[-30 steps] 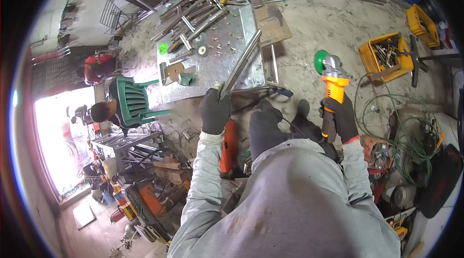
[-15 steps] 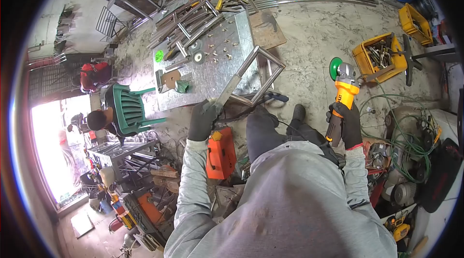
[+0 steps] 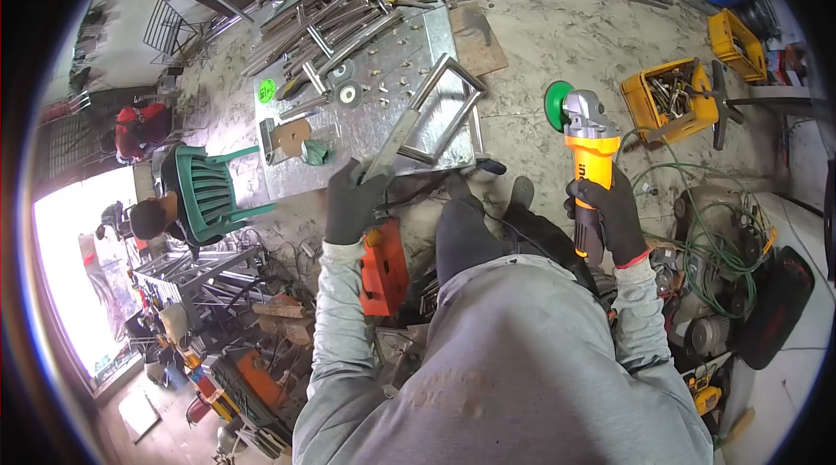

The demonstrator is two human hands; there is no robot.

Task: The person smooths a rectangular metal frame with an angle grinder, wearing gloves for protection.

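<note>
My right hand [image 3: 615, 214], in a dark glove, is wrapped round the body of a yellow and grey angle grinder [image 3: 594, 154]. The grinder points away from me, its green disc [image 3: 558, 106] at the far end, apart from any metal. My left hand [image 3: 353, 202], also gloved, grips the near end of a metal tube frame [image 3: 396, 138]. The frame's rectangular loop lies over the near right corner of the metal-topped table [image 3: 348, 141]. A small grinding wheel [image 3: 348, 95] and several short metal bits lie on that table.
Steel tubes [image 3: 326, 38] are heaped on the table's far part. To its left is a green chair [image 3: 207, 193] with a person [image 3: 150, 219] beside it. An orange box [image 3: 383, 269] stands below my left hand; a yellow crate [image 3: 669, 104] and green hose [image 3: 710, 269] are at right.
The grinder has moved up and left, closer to the frame. The frame's loop has shifted left and now lies more over the tabletop. The whole view has shifted slightly.
</note>
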